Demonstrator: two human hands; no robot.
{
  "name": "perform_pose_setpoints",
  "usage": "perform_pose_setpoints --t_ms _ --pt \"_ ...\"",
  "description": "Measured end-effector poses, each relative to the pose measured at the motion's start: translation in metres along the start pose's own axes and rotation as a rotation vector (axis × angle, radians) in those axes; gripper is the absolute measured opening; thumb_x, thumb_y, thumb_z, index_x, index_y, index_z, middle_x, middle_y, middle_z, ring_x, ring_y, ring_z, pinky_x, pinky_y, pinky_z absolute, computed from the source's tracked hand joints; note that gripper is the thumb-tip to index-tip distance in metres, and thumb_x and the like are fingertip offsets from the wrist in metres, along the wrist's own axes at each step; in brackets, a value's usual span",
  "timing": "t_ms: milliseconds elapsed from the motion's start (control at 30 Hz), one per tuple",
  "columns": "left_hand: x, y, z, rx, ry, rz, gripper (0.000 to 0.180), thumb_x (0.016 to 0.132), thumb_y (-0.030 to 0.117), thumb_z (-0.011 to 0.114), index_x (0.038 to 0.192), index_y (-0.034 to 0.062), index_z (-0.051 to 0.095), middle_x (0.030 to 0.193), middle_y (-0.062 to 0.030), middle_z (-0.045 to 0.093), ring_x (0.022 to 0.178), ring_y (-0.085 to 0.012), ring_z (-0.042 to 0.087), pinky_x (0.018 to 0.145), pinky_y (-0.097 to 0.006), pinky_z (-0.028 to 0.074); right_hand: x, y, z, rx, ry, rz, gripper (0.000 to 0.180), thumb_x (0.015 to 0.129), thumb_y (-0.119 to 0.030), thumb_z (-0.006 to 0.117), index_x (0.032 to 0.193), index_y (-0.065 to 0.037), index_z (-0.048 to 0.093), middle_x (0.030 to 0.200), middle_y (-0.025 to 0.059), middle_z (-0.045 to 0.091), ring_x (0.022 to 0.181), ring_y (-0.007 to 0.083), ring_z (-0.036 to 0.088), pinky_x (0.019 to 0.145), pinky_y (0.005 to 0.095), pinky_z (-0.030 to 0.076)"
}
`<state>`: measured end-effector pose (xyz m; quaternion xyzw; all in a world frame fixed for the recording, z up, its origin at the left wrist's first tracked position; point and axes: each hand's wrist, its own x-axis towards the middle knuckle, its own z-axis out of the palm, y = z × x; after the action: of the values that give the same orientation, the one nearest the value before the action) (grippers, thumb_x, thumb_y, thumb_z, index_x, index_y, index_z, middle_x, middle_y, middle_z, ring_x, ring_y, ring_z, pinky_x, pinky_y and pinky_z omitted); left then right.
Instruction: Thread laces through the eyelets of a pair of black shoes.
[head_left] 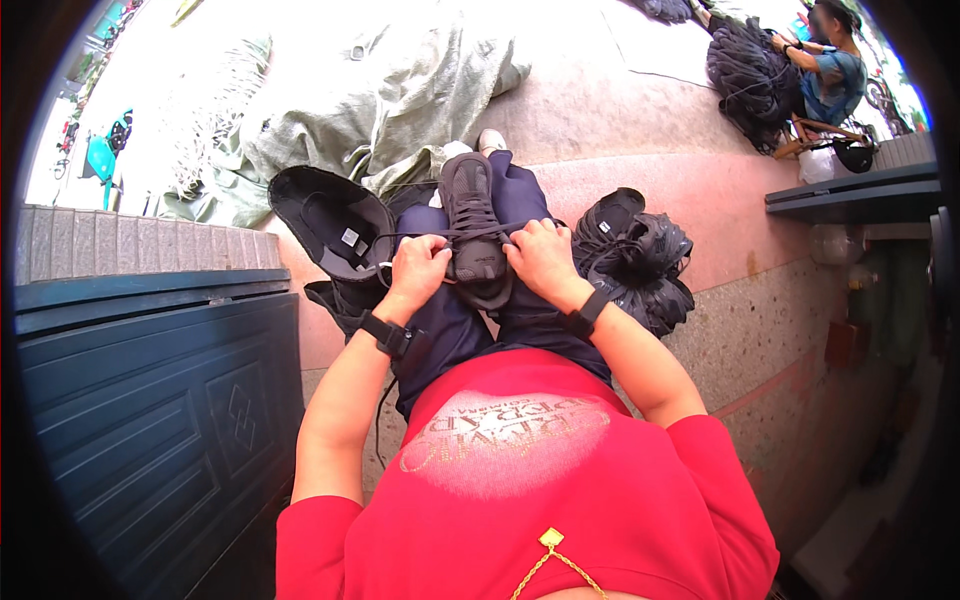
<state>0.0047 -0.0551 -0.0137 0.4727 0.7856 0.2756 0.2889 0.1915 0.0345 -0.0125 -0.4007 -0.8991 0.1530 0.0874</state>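
A black lace-up shoe (467,185) lies across my lap between my knees, with its laces threaded over the tongue. At the left side of the shoe, my left hand (420,268) is closed in a pinch on a black shoelace (433,234). My right hand (541,256) pinches the lace on the other side, near the shoe's edge. The lace stretches sideways between the two hands. Beside my left knee stand black shoe pieces (325,215) with a white label inside. By my right knee lies a bundle of black shoe pieces (635,260).
Large pale woven sacks (370,110) lie ahead, with a heap of white laces (215,115). Blue panelled doors (160,410) stand at my left; a dark door edge (850,200) is at the right. Farther off, a seated person (835,75) handles a dark bundle (750,75).
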Motion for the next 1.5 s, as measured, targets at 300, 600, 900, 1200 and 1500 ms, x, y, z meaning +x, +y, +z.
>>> perform_pose_setpoints --t_ms 300,600,900,1200,1500 --pt "0.014 0.038 0.007 0.379 0.154 0.348 0.018 0.066 0.024 0.068 0.074 0.0081 0.063 0.075 -0.0063 0.06 0.076 -0.0251 0.051 0.066 -0.037 0.043 0.003 0.013 0.008 0.371 -0.022 0.054 0.016 0.077 -0.02 0.055 0.086 -0.008 0.061 0.074 0.0076 0.059 0.079 0.027 0.055 0.073 0.0424 0.039" --pt "0.031 0.031 0.005 0.573 0.163 0.55 0.012 0.067 0.012 0.059 0.071 0.0052 0.05 0.069 -0.0103 0.055 0.078 -0.0282 0.051 0.064 -0.038 0.043 0.003 0.011 0.003 -0.054 0.09 -0.372 0.011 0.071 -0.014 0.054 0.081 -0.012 0.057 0.072 0.0033 0.056 0.078 0.0195 0.052 0.071 0.0359 0.035" --pt "0.05 0.029 -0.002 -0.398 -0.204 -0.215 0.026 0.065 0.008 0.072 0.085 -0.0029 0.059 0.073 -0.006 0.059 0.067 -0.012 0.056 0.062 -0.025 0.046 0.006 0.007 0.002 -0.189 0.123 -0.401 0.007 0.071 -0.017 0.052 0.073 -0.014 0.058 0.074 0.0017 0.053 0.084 0.0182 0.049 0.072 0.0355 0.033" --pt "0.047 0.034 -0.001 -0.139 -0.009 -0.049 0.02 0.063 0.01 0.072 0.065 0.0043 0.053 0.061 -0.0039 0.056 0.058 -0.0148 0.053 0.055 -0.027 0.043 0.004 0.007 0.001 -0.128 0.122 -0.401 0.007 0.07 -0.017 0.052 0.074 -0.014 0.057 0.074 0.0021 0.053 0.084 0.0181 0.049 0.072 0.0347 0.033" --pt "0.045 0.063 0.009 0.178 -0.151 0.102 0.022 0.065 0.026 0.07 0.067 0.0075 0.057 0.069 -0.0094 0.061 0.071 -0.0271 0.059 0.062 -0.038 0.044 0.033 -0.035 -0.108 0.933 0.685 -0.187 0.002 0.086 -0.002 0.049 0.085 -0.003 0.047 0.071 0.0084 0.056 0.063 0.0178 0.056 0.061 0.0277 0.044"
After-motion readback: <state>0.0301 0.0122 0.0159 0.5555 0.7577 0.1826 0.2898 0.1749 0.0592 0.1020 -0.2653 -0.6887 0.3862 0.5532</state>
